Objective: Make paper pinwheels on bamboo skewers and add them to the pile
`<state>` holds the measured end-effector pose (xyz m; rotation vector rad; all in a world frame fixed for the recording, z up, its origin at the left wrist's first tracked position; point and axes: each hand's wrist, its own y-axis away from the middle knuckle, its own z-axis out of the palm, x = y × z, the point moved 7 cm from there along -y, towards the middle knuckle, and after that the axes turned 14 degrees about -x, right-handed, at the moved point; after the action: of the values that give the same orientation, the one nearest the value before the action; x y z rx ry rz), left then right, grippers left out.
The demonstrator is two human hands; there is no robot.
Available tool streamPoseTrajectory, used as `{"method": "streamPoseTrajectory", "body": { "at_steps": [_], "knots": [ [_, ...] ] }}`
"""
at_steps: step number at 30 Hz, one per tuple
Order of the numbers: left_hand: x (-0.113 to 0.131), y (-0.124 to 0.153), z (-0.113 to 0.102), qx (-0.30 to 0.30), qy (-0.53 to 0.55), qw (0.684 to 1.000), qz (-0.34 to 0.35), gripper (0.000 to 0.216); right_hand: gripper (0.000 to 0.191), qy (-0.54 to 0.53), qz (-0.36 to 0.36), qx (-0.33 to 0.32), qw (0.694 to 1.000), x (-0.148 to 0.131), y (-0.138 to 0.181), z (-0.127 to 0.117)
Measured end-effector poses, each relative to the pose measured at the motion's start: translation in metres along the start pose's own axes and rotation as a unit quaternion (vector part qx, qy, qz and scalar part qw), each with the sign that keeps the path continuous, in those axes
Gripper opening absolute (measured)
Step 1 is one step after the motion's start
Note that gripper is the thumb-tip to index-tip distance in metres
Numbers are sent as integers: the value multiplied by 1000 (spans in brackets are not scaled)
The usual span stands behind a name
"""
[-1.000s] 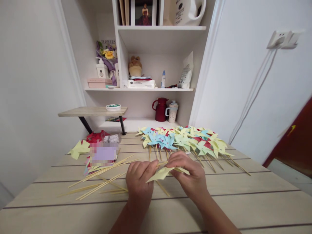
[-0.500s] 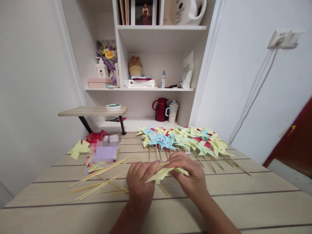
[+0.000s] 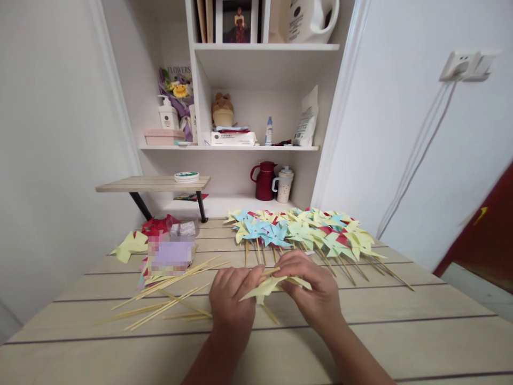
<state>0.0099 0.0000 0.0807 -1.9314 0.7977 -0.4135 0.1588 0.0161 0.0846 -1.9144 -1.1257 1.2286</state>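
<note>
One stick point(image 3: 271, 271), gripped in the left hand point(image 3: 232, 299), points right, toward the right hand point(image 3: 316, 287) pinching a yellow pinwheel point(image 3: 262, 290)

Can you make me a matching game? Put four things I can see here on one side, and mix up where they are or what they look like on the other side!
Things:
1. held paper
2. loose sticks
3. jug
4. round tub

Clues:
A. on the small wooden shelf
B. pale yellow and folded
C. dark red, beside a cup
D. scattered on the table, mostly to the left of the left hand

Right pairs: 1-B, 2-D, 3-C, 4-A.
</note>
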Motion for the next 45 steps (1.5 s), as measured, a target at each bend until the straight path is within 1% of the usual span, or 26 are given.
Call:
{"method": "streamPoseTrajectory", "body": {
  "at_steps": [5, 17, 25, 27, 30, 33, 35, 38, 39, 41, 43, 45],
  "knots": [
    [0, 0, -3, 11, -5, 1000, 2, 17, 22, 1, -3, 0, 1000, -1, -1, -1],
    [3, 0, -6, 11, -28, 999, 20, 14, 24, 15, -15, 3, 1000, -6, -1, -1],
    [8, 1, -9, 4, -33, 999, 37, 11, 23, 16, -8, 11, 1000, -8, -1, -2],
    [10, 4, -8, -7, -25, 999, 43, 14, 24, 21, -2, 22, 1000, -7, 0, -3],
    [17, 7, -3, -39, -13, 997, 62, 17, 26, 18, 28, 46, 998, 2, 4, -6],
    [29, 10, 3, -64, 14, 993, 103, 21, 26, -17, 52, 73, 996, 12, 7, -9],
    [32, 9, 5, -67, 26, 992, 103, 21, 25, -35, 54, 82, 995, 16, 9, -10],
    [23, 7, 4, -43, 40, 997, 60, 16, 20, -54, 64, 98, 992, 21, 11, -12],
    [16, 7, 3, -30, 53, 998, 34, 16, 17, -62, 77, 105, 990, 24, 13, -13],
    [-1, 8, 2, -2, 96, 994, -43, 18, 9, -78, 125, 118, 982, 33, 16, -13],
    [-20, 11, 2, 27, 156, 979, -129, 19, 2, -97, 193, 129, 968, 45, 20, -12],
    [-35, 14, 7, 35, 229, 951, -204, 16, 11, -132, 257, 144, 947, 57, 23, -10]
  ]
}}
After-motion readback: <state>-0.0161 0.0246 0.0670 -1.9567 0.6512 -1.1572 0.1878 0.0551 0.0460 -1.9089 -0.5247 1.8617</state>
